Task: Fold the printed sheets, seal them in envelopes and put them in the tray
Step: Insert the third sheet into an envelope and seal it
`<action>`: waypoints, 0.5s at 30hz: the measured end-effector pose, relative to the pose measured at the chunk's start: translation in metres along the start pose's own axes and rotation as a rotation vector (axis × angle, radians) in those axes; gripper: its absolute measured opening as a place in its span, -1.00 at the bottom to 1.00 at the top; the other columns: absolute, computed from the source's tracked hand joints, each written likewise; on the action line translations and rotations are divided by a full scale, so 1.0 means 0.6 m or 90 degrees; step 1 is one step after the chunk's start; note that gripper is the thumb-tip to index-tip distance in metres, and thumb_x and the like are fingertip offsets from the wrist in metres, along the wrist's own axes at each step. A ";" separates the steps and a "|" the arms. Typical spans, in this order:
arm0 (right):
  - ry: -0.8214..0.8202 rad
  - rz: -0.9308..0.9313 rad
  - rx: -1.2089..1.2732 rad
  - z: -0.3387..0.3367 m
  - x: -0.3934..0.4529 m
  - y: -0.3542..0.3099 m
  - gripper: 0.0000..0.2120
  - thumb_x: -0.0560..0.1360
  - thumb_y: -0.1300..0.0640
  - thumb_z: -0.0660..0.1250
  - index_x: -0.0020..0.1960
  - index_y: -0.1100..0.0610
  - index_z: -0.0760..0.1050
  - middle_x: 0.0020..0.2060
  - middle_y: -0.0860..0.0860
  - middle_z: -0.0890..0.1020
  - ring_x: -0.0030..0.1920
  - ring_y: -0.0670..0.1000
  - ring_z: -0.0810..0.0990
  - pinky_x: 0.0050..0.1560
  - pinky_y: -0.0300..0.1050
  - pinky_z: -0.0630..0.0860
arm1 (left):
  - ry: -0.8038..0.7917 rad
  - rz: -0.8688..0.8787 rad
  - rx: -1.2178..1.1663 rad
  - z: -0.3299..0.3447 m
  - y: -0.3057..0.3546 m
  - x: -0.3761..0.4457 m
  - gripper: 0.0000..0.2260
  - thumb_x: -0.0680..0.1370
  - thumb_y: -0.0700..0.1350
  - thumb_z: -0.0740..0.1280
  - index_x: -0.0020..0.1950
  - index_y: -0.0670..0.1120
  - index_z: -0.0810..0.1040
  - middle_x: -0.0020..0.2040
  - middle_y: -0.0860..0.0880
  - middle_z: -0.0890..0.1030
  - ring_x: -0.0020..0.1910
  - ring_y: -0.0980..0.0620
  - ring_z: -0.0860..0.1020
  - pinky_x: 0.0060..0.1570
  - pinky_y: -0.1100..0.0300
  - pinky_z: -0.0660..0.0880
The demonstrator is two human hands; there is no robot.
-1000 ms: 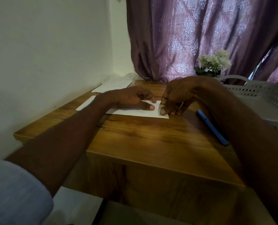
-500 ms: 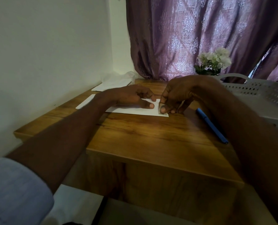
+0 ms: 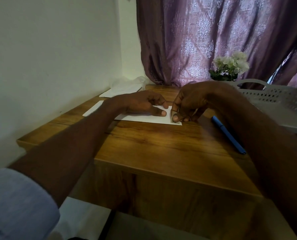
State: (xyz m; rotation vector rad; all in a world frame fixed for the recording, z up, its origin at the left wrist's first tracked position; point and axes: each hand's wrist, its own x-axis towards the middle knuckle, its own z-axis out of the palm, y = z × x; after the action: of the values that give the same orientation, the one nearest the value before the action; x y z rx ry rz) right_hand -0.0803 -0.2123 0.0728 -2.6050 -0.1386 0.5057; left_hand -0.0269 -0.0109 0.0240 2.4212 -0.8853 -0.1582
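**Head view: envelope end being worked at the far middle of the table**

Head camera coverage shows a white envelope [image 3: 144, 118] lying flat on the wooden table [image 3: 153, 146], toward the far edge and roughly midway between the left and right edges. The left hand [image 3: 144, 105] is laid across the envelope, with the thumb and fingers pressed down to pin it. The right hand [image 3: 187, 104] is curled over the envelope's right end, and a small raised strip there is pinched between thumb and forefinger. Whether this strip is a flap or a peel-off liner cannot be told.

The step in hand is judged to be sealing. For the next move, the right end must be pressed closed while the envelope is kept pinned, after which a carry to the white perforated tray [image 3: 283, 104] at the right edge is required.

A blue pen [image 3: 228, 135] lies just beside the right forearm, between envelope and tray; it may be brushed during the transfer. More white paper [image 3: 92, 110] lies near the left edge, and a further pile [image 3: 121, 89] at the far left corner. Bare wood is available between the envelope and the near edge.
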 end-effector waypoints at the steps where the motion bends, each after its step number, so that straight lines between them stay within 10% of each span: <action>1: 0.003 0.001 -0.005 0.001 -0.001 -0.002 -0.74 0.37 0.24 0.59 0.04 0.12 0.68 -0.31 0.00 0.72 -0.30 -0.06 0.65 -0.22 -0.16 0.61 | -0.003 -0.002 0.001 0.000 0.002 -0.001 -0.67 0.57 0.11 0.45 0.32 0.12 0.59 0.34 0.18 0.53 0.29 0.20 0.46 0.35 0.15 0.37; 15: 0.066 0.033 -0.145 0.014 -0.005 -0.013 -0.51 0.39 0.03 0.60 0.18 0.26 0.55 -0.09 0.16 0.70 -0.13 0.11 0.67 -0.02 0.05 0.68 | 0.015 0.042 0.093 -0.002 0.011 0.003 -0.69 0.57 0.07 0.46 0.29 0.03 0.62 0.21 0.16 0.53 0.07 0.36 0.44 0.03 0.40 0.36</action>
State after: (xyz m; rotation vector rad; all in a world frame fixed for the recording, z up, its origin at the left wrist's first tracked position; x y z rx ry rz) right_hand -0.0865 -0.2024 0.0709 -2.8578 -0.1010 0.3921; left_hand -0.0287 -0.0157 0.0288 2.5177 -0.9960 -0.0414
